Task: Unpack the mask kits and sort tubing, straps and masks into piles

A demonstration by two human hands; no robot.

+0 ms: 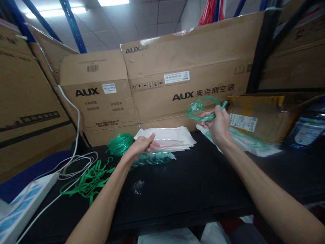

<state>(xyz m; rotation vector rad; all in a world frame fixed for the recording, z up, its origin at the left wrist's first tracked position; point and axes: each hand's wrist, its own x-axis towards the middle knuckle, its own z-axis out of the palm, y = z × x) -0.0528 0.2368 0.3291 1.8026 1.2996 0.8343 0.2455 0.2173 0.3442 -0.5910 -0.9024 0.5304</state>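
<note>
One coil of thin green tubing (208, 117), with a clear fitting inside its loop, is up in the air in front of the printed cardboard. The right hand (220, 123) has it pinched between thumb and fingers, one tube end jutting past the thumb; the lower fingers are partly hidden. The left hand (145, 144) is loosely open, thumb apart and fingers half curled, with nothing visible in its grasp; whether it touches anything below cannot be told.

Beneath and beyond that hand lie a stack of white pouches (172, 135), their number and contents unclear, and a row of clear green masks (157, 158), nested too closely to count and partly covered by the hand. Just left sits one larger green coil (119, 144), then a tangle of green straps (90, 181), also uncountable. A few clear curved strips (137, 187) lie nearer on the black table (193, 189).

Right of the right hand, green shows through clear packaging (251, 144), partly behind the forearm. Behind it stands one labelled box (269, 118), its inside unseen; a bottle (309, 130) of dark blue is cut off by the frame, like the power strip (30, 200) at left.
</note>
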